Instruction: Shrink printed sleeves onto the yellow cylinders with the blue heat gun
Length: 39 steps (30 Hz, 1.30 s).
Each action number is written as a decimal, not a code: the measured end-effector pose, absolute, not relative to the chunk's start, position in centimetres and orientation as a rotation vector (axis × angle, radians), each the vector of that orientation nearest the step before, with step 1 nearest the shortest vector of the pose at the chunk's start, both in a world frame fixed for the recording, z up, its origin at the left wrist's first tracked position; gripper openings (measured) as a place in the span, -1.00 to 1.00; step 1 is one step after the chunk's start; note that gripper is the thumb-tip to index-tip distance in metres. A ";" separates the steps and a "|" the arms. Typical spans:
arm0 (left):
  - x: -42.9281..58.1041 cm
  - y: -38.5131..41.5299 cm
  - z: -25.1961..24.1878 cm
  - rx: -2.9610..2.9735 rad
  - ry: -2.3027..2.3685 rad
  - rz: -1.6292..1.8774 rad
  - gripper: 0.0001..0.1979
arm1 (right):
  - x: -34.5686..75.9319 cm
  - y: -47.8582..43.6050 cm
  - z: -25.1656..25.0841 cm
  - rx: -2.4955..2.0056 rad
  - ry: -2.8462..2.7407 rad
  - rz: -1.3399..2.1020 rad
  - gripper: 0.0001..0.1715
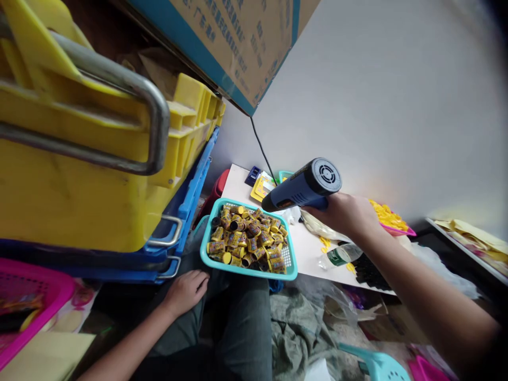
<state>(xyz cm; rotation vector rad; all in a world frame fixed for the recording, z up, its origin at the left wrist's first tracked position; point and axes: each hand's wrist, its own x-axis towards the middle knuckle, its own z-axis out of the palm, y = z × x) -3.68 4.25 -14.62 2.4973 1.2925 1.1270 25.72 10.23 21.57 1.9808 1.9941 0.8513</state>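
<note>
In my right hand (349, 214) is a blue and black heat gun (296, 185), gripped by its handle. Its dark nozzle points down and left, over the rear right edge of a turquoise plastic basket (293, 267). Many small jars (252, 233) with yellow and brown wrapping lie heaped in the basket, some with yellow ends and some with dark ends. My left hand (186, 291) rests on my thigh just in front of the basket, fingers loosely bent and apart from any object.
Stacked yellow (79, 196) and blue crates (194, 196) with metal handles rise on the left, a cardboard box (238, 47) above. On the white table (305, 251) lie a clear plastic bottle (339, 256) and a pink tray (400, 231) of yellow pieces. A pink basket (59, 301) stands lower left.
</note>
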 end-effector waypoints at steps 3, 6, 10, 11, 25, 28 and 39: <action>-3.7 4.3 -14.6 2.503 1.298 1.125 -0.79 | 25.6 10.5 21.6 1.980 1.987 0.837 -0.26; -3.7 4.3 -14.6 2.505 1.299 1.124 -0.79 | 25.7 10.6 21.5 1.931 2.009 0.851 -0.29; -3.7 4.3 -14.6 2.502 1.295 1.117 -0.77 | 26.1 10.8 21.4 1.947 2.006 0.839 -0.28; -3.7 4.3 -14.6 2.500 1.296 1.115 -0.77 | 26.2 10.8 21.4 1.962 2.004 0.824 -0.26; -3.8 4.3 -14.5 2.500 1.305 1.083 -0.78 | 25.4 10.5 21.7 1.981 2.047 0.733 -0.28; -3.9 4.3 -14.6 2.501 1.308 1.058 -0.77 | 25.0 10.0 21.7 1.995 2.076 0.685 -0.30; -3.9 4.3 -14.5 2.484 1.319 1.014 -0.76 | 24.6 6.2 21.4 1.952 2.203 0.672 -0.32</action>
